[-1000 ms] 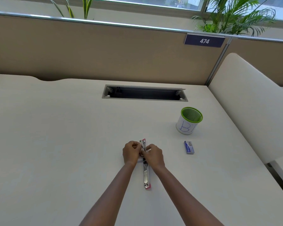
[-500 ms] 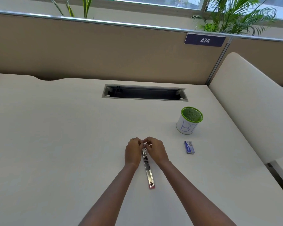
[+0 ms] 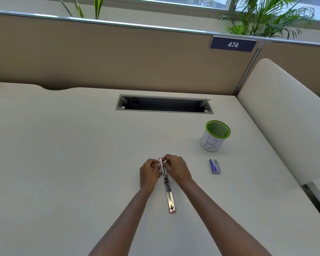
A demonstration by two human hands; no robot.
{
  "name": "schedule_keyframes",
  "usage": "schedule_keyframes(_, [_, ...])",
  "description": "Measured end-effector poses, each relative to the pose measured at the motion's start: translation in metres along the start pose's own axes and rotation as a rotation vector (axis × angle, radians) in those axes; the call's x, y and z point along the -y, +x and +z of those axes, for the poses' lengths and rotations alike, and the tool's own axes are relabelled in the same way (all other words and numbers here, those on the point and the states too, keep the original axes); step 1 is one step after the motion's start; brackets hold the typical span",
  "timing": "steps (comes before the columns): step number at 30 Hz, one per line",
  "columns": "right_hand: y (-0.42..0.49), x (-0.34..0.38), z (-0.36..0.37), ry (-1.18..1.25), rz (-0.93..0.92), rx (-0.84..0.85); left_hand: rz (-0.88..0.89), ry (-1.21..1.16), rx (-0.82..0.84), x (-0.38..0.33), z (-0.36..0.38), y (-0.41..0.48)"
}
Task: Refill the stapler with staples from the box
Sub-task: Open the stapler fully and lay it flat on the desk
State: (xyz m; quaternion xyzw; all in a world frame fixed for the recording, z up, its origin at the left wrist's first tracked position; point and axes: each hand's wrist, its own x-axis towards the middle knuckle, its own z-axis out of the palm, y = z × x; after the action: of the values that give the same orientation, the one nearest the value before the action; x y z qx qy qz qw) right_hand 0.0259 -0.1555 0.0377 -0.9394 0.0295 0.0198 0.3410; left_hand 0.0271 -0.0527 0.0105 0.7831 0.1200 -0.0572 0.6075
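A pink stapler (image 3: 168,193) lies unfolded flat on the white desk (image 3: 63,163), its metal staple channel facing up and running toward me. My left hand (image 3: 149,172) grips the far half from the left with curled fingers. My right hand (image 3: 175,168) pinches the same far end from the right, fingertips over the channel; whether it holds staples is hidden. The small blue staple box (image 3: 214,166) lies on the desk to the right of my hands, apart from them.
A green-rimmed white mesh cup (image 3: 215,135) marked "B" stands behind the box. A cable slot (image 3: 164,104) is cut into the desk farther back. A beige partition with a "474" sign (image 3: 233,44) bounds the rear; a white chair back (image 3: 284,117) stands on the right.
The stapler's far half, which stood raised a second ago, now lies flat and stretched out. Both hands shifted slightly away from me along it and stay at its far end.
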Motion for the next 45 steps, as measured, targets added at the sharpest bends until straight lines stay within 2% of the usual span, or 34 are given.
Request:
schedule_keyframes(4, [-0.002, 0.001, -0.001, 0.023, 0.026, 0.001, -0.007, 0.008, 0.013, 0.000, -0.001, 0.000])
schedule_keyframes(9, [-0.001, 0.006, -0.001, -0.188, -0.022, 0.027, -0.012, 0.026, 0.021, -0.002, -0.001, 0.000])
schedule_keyframes(19, [0.004, 0.014, 0.000, -0.316, -0.036, 0.101, -0.004, 0.057, 0.042, -0.007, -0.001, -0.003])
schedule_keyframes(23, [0.003, 0.011, 0.001, -0.209, 0.030, 0.059, -0.005, 0.066, 0.038, -0.007, -0.001, -0.004])
schedule_keyframes(27, [0.001, 0.005, 0.001, 0.165, 0.229, -0.049, -0.002, 0.072, 0.015, -0.007, 0.001, -0.007])
schedule_keyframes(30, [-0.001, 0.002, 0.001, 0.353, 0.383, -0.037, -0.023, 0.065, 0.006, -0.007, 0.003, -0.007])
schedule_keyframes(35, [-0.003, 0.002, 0.000, 0.335, 0.407, 0.082, -0.094, 0.023, 0.033, -0.010, 0.005, -0.004])
schedule_keyframes(45, [0.002, 0.002, 0.007, 0.257, 0.432, 0.120, -0.150, -0.037, 0.154, -0.012, 0.004, -0.004])
